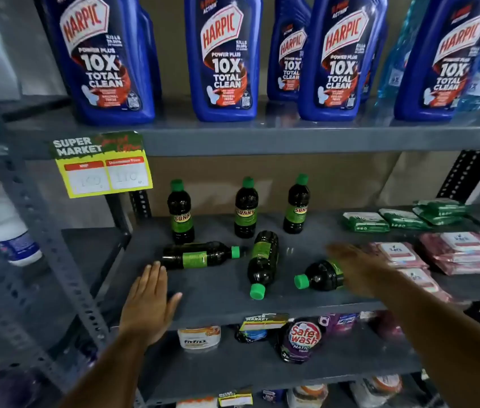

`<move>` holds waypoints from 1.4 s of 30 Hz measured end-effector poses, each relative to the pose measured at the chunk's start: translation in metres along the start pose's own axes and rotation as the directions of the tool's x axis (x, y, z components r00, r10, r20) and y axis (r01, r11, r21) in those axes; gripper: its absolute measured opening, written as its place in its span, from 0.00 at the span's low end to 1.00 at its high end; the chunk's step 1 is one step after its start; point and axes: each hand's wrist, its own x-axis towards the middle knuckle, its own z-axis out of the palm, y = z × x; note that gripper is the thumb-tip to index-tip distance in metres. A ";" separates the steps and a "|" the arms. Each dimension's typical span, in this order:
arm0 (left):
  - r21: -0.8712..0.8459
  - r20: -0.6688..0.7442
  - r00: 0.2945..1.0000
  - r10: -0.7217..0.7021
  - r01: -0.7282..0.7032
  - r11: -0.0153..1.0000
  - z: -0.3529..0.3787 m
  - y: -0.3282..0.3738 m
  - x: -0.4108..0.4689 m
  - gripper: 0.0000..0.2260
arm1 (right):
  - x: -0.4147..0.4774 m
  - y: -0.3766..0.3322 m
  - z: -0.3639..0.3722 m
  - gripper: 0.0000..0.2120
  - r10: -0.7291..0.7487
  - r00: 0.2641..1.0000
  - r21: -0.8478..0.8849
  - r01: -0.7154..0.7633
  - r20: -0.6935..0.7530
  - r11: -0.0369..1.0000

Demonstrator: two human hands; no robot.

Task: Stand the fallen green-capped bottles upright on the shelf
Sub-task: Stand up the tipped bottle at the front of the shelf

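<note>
Three dark green-capped plastic bottles (263, 264) lie fallen on the grey metal shelf (218, 293); both hands' fingers (156, 278) are spread, grasping nothing.

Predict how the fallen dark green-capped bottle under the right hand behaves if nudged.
The fallen dark green-capped plastic bottle lies on its round side on the smooth grey metal shelf, so it will probably roll. It looks full, so likely hefty. The right hand hovers above it, blurred.

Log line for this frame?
fallen bottles: three | upright bottles: three | left hand: open, on shelf edge | right hand: open, over right fallen bottle
</note>
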 end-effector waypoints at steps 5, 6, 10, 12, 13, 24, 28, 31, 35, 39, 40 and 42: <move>-0.111 0.100 0.988 -0.116 0.127 0.986 0.009 -0.004 0.015 0.38 | 0.019 0.014 0.018 0.40 -0.043 0.993 -0.056 0.050 0.111 0.997; -0.109 0.115 0.987 -0.115 0.128 0.986 0.009 -0.002 0.015 0.37 | 0.024 0.016 0.021 0.40 -0.049 0.993 -0.052 0.055 0.112 0.997; -0.035 0.131 0.984 -0.120 0.126 0.991 0.011 0.000 0.012 0.39 | 0.039 0.018 0.034 0.39 -0.078 0.995 -0.097 0.085 0.068 0.992; -0.030 0.107 0.986 -0.125 0.129 0.991 0.012 0.000 0.010 0.43 | 0.045 0.018 0.040 0.39 -0.090 0.995 -0.116 0.093 0.030 0.989; -0.034 0.096 0.988 -0.125 0.128 0.991 0.012 0.000 0.011 0.44 | 0.048 0.020 0.041 0.38 -0.097 0.995 -0.121 0.098 0.010 0.988; 0.045 0.076 0.986 -0.147 0.144 0.989 0.019 -0.003 0.014 0.45 | 0.065 0.024 0.041 0.28 0.135 0.967 0.750 0.074 -0.214 0.658; 0.052 0.074 0.986 -0.150 0.146 0.988 0.018 -0.001 0.014 0.45 | 0.070 0.025 0.054 0.21 0.146 0.969 0.913 0.130 -0.200 0.388; 0.052 0.079 0.985 -0.152 0.148 0.988 0.018 -0.002 0.014 0.45 | 0.070 0.024 0.056 0.22 0.163 0.975 0.959 0.103 -0.149 0.264; 0.053 0.072 0.986 -0.150 0.147 0.988 0.018 -0.001 0.015 0.44 | 0.068 0.023 0.055 0.42 0.167 0.981 0.978 0.065 -0.099 0.199; 0.056 0.066 0.986 -0.152 0.148 0.987 0.017 -0.001 0.015 0.44 | 0.084 0.023 0.077 0.47 0.277 0.951 0.942 0.041 -0.139 0.334; 0.058 0.069 0.986 -0.152 0.148 0.987 0.017 -0.001 0.015 0.44 | 0.084 0.017 0.075 0.44 0.327 0.932 0.915 0.015 -0.159 0.403; 0.060 0.076 0.985 -0.152 0.148 0.987 0.017 -0.001 0.014 0.44 | 0.082 0.009 0.068 0.39 0.405 0.887 0.884 0.010 -0.223 0.467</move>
